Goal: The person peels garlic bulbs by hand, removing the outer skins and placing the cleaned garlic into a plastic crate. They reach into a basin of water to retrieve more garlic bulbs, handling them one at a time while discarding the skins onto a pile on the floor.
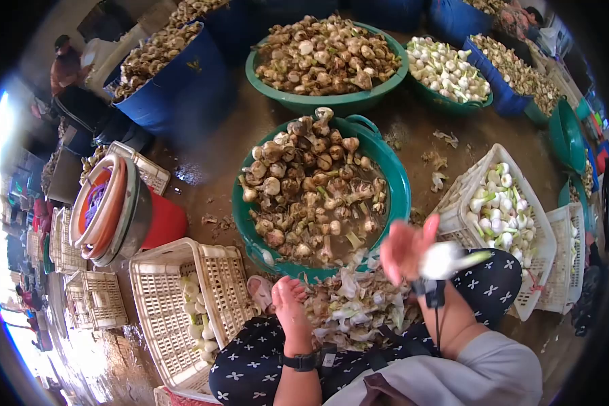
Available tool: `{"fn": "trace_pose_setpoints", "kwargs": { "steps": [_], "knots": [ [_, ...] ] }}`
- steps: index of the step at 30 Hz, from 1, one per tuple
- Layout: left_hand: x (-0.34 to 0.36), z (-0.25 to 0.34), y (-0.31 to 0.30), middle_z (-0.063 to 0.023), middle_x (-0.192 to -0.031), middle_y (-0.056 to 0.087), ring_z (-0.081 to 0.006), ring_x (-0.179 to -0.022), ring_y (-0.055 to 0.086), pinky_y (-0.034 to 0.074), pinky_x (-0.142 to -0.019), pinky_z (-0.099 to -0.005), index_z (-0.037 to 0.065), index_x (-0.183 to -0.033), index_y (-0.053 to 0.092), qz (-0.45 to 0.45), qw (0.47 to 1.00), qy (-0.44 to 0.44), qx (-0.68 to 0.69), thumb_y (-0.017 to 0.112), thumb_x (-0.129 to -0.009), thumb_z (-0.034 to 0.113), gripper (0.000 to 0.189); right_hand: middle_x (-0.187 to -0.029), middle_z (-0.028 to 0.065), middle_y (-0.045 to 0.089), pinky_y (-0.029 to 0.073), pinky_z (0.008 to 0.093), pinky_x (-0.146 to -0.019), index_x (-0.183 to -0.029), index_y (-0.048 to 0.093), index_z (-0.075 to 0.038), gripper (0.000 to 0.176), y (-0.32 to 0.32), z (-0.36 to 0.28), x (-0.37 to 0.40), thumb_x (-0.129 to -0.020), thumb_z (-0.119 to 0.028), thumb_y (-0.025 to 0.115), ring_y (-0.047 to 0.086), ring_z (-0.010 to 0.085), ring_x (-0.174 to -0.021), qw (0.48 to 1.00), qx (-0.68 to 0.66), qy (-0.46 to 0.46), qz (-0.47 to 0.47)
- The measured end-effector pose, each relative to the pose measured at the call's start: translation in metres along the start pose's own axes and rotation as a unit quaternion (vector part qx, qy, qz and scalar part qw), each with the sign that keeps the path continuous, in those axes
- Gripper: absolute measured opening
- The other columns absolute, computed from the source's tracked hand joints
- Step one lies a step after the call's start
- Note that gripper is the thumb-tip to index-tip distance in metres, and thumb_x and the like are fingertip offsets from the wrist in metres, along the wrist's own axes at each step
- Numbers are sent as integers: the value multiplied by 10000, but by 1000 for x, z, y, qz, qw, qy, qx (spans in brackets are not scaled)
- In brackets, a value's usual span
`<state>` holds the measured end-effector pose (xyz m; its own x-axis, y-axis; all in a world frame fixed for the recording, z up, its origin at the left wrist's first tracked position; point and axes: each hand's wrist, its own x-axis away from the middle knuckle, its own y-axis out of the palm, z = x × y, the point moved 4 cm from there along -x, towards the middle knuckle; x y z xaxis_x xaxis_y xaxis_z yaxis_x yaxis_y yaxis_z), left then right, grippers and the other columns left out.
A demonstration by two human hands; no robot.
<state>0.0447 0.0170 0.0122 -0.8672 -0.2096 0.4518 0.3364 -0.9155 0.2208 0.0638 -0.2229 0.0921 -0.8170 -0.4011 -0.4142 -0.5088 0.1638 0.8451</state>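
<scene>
A peeled white garlic bulb [445, 260] with a green stem, smeared by motion, is in front of my right wrist and looks free of the fingers. My right hand [407, 249] is blurred, its thumb and fingers apart. My left hand [289, 299] has its palm up and fingers loosely bent, with nothing visible in it; it is above my lap beside a heap of garlic skins [358, 304]. Just ahead, a green tub [398, 183] holds brown unpeeled garlic bulbs [304, 159] in murky water.
Cleaned garlic fills part of a white crate [545, 233] on the right. Another white crate [162, 298] at left holds some bulbs. Beyond are a large green basin [331, 101] of unpeeled garlic, blue barrels [176, 81], stacked buckets [125, 203] and a person [65, 68].
</scene>
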Motion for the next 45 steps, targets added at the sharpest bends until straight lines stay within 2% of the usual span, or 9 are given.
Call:
{"fn": "trace_pose_setpoints", "kwargs": {
  "steps": [4, 8, 15, 19, 21, 27, 32, 39, 45],
  "knots": [
    [-15, -31, 4, -72, -860, 564, -133, -716, 537, 457, -635, -251, 15, -1037, 510, -26, 997, -30, -59, 441, -931, 289, 302, -964, 82, 621, 498, 281, -569, -1075, 595, -76, 311, -144, 14, -12, -909, -295, 450, 611, 185, -792, 806, 469, 141, 332],
    [-14, -45, 14, -77, -947, 576, -156, -806, 535, 447, -705, -278, 62, -1077, 489, -34, 991, -76, -106, 516, -894, 288, 292, -953, 122, 649, 444, 429, -752, -911, 673, -117, 243, -244, 88, -5, -699, -181, 573, 608, 300, -880, 197, 880, 384, 198],
    [-14, -59, 17, -109, -1038, 571, -217, -931, 537, 414, -844, -357, 81, -1190, 459, 27, 983, -177, -41, 446, -881, 507, 526, -735, 86, 586, 458, 385, -660, -1255, 414, -17, 516, -140, 123, -6, -775, -99, 584, 588, 276, -804, 737, 506, 85, 441],
    [2, -40, 30, -60, -958, 588, -157, -861, 554, 435, -782, -303, 56, -1031, 551, -83, 984, -143, 64, 411, -903, 503, 485, -731, 60, 566, 427, 376, -578, -1156, 497, -10, 320, -63, 114, 10, -867, -142, 465, 540, 218, -732, 717, 596, 119, 340],
    [0, -30, 12, -37, -859, 583, -134, -768, 561, 440, -693, -238, 49, -920, 534, -124, 975, -68, -170, 413, -926, 409, 380, -678, 49, 565, 432, 346, -566, -845, 609, -30, 162, -42, 121, 13, -793, -141, 503, 537, 219, -653, 402, 912, 64, 49],
    [4, -45, 14, -23, -793, 566, -107, -716, 552, 438, -636, -228, 70, -824, 537, -173, 974, -115, -90, 486, -887, 231, 180, -595, 139, 586, 447, 415, -484, -575, 596, -73, 148, -10, 105, 29, -655, -194, 565, 587, 319, -564, 453, 883, 122, 6],
    [8, -35, 18, -69, -1030, 561, -181, -982, 491, 344, -919, -303, 9, -1060, 578, -233, 954, -54, -183, 449, -871, 221, 313, -565, 161, 538, 420, 371, -483, -687, 543, -13, 234, -70, 104, 61, -807, -212, 517, 541, 311, -530, 745, 575, 256, 223],
    [5, -23, 25, -70, -1006, 548, -152, -958, 473, 341, -877, -271, -3, -1059, 584, -282, 923, -3, -262, 412, -882, 276, 372, -608, 186, 573, 456, 423, -530, -706, 565, -6, 293, -9, 107, 47, -806, -282, 550, 583, 364, -591, 506, 829, 226, 69],
    [22, -10, 38, -114, -1118, 546, -189, -1071, 472, 346, -936, -296, -22, -1167, 537, -266, 927, 23, -265, 400, -881, 252, 420, -685, 150, 596, 450, 404, -521, -728, 560, -27, 176, -49, 106, 65, -817, -178, 546, 551, 332, -544, 759, 434, 297, 382]
  ]
}}
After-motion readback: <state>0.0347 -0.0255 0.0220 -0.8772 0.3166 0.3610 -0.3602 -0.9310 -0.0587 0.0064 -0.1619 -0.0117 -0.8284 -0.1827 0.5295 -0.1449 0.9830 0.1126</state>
